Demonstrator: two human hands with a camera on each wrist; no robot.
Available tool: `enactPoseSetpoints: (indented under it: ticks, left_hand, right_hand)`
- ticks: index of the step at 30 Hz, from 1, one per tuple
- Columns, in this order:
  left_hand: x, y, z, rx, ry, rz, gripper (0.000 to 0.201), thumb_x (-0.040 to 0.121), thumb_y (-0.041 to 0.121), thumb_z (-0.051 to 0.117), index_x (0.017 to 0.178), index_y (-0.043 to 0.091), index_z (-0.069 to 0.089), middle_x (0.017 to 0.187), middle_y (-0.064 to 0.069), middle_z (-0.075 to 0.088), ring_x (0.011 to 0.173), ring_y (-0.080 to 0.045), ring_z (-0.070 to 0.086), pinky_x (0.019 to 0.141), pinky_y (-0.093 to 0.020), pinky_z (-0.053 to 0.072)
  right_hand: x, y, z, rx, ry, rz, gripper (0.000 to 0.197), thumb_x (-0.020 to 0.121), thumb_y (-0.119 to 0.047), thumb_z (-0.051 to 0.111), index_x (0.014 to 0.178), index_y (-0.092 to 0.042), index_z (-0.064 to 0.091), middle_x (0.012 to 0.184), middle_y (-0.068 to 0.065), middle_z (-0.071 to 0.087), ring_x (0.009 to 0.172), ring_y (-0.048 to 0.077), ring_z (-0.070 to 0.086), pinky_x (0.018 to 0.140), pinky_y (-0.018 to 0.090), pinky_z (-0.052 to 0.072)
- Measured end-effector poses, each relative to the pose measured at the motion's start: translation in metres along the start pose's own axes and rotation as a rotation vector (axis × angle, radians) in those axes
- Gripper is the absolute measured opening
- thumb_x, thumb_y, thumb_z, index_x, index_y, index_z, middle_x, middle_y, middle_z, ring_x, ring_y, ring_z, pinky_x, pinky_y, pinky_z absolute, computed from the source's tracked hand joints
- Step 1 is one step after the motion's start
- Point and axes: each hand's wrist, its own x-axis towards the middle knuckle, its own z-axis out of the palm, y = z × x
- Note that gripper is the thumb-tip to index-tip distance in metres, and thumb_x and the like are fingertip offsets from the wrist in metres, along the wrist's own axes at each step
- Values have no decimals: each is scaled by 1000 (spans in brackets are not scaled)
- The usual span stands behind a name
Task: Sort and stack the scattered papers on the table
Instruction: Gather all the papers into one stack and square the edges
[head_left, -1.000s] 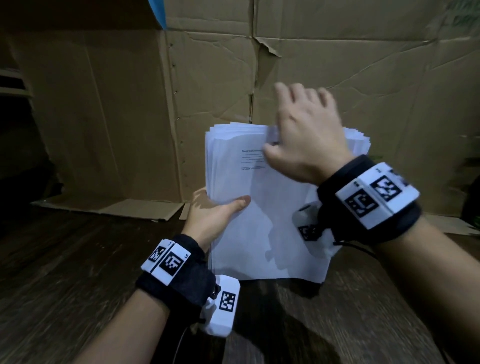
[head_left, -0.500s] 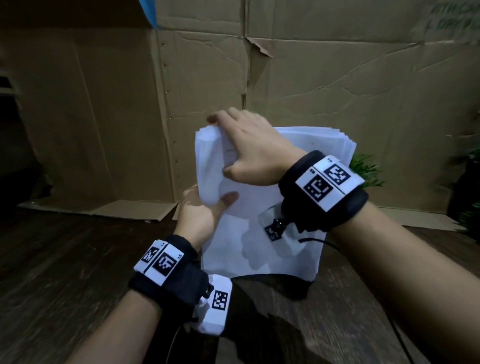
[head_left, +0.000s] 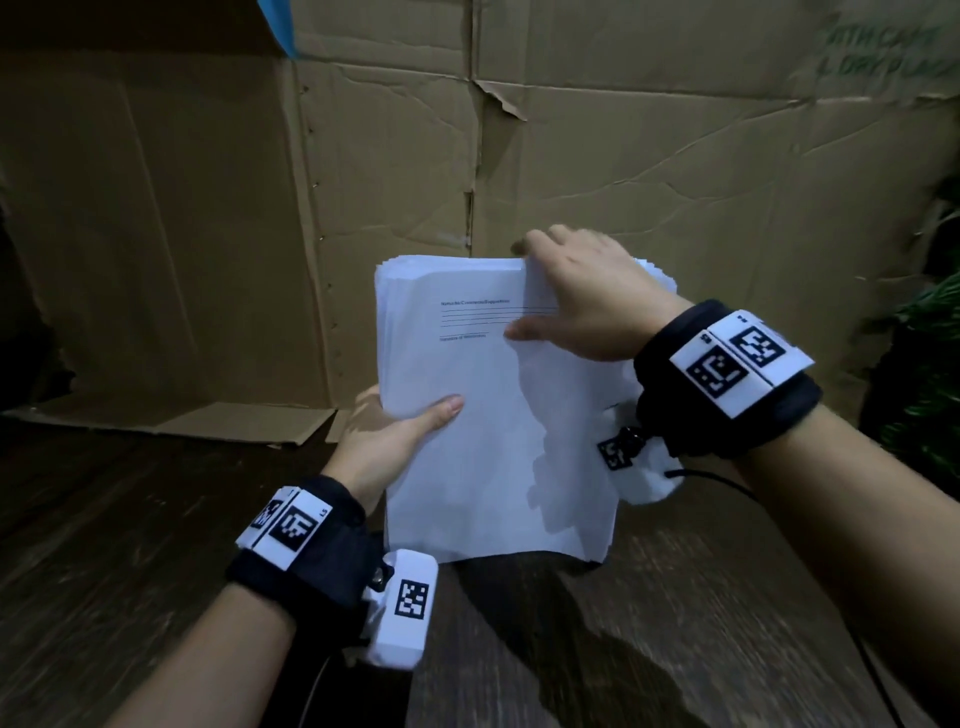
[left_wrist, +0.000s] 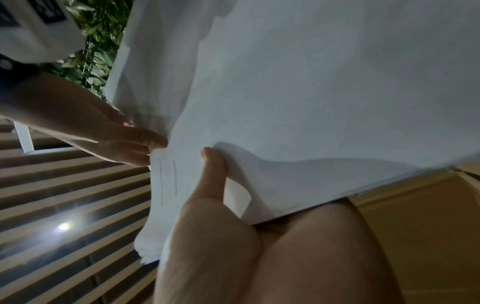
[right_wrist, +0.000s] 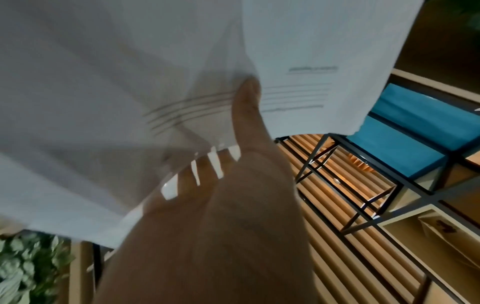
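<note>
A: Our left hand (head_left: 384, 441) grips the left edge of the thick stack of white paper sheets (head_left: 493, 441), thumb on the front.

B: And our right hand (head_left: 582, 296)?

A: It pinches the stack's top edge. The stack stands upright, its bottom edge on the dark wooden table (head_left: 130, 545), in front of the brown cardboard wall (head_left: 649, 156).

Matt white paper stack (head_left: 498, 441); dark, grainy wooden bench (head_left: 104, 545); creased, rough brown cardboard (head_left: 649, 156) at twelve o'clock; black cloth wristbands (head_left: 311, 561).
</note>
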Motion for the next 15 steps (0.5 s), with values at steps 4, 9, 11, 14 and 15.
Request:
enactPoseSetpoints:
  ticks: [4, 9, 11, 14, 15]
  left_hand:
    - [0, 0, 1, -14, 12, 5, 48, 67, 26, 83, 111, 14, 71, 108, -1, 75, 100, -19, 72, 90, -37, 55]
    - [-2, 2, 3, -9, -14, 3, 53, 67, 26, 82, 115, 9, 69, 109, -3, 74, 100, -20, 71, 89, -37, 56]
    - [0, 0, 3, -2, 3, 5, 45, 68, 26, 84, 109, 16, 71, 105, 2, 76, 96, -15, 72, 81, -29, 57]
    - [-1, 0, 4, -5, 9, -1, 29, 76, 17, 81, 104, 16, 72, 100, 2, 76, 91, -15, 73, 72, -23, 58]
    - [-1, 0, 5, -3, -1, -7, 32, 76, 17, 80, 108, 13, 71, 103, -1, 76, 93, -17, 73, 75, -26, 59]
  right_hand:
    - [-17, 16, -6, -102, 187, 73, 76, 88, -60, 55, 140, -6, 41, 141, 18, 46, 134, 33, 41, 117, 48, 22]
    - [-26, 24, -4, -124, -56, 130, 70, 86, -60, 60, 128, -6, 45, 129, 15, 52, 122, 35, 49, 109, 44, 29]
    - [-24, 20, -8, -145, 17, 140, 78, 85, -59, 62, 136, -3, 40, 136, 18, 48, 129, 37, 45, 117, 49, 22]
    - [-24, 16, -5, -154, -26, 151, 71, 86, -57, 62, 129, -3, 44, 132, 19, 51, 124, 37, 48, 113, 47, 29]
    - [-25, 15, -5, -148, -78, 181, 69, 86, -58, 60, 127, -4, 45, 131, 19, 53, 124, 36, 49, 112, 46, 30]
